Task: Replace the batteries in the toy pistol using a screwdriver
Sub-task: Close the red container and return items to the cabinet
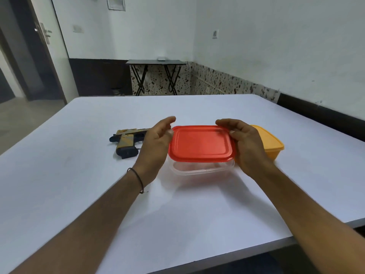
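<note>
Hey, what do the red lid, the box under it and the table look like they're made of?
The red lid looks like plastic: smooth, semi-gloss, moulded ridge. The box is clear plastic, see-through walls. The table is probably white laminate, matte with faint sheen; not certain.

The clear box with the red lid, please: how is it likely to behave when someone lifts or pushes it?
Probably light: nothing shows inside the clear box. Its thin plastic likely flexes when squeezed. Low and wide, it should slide on the smooth table rather than tip.
</note>
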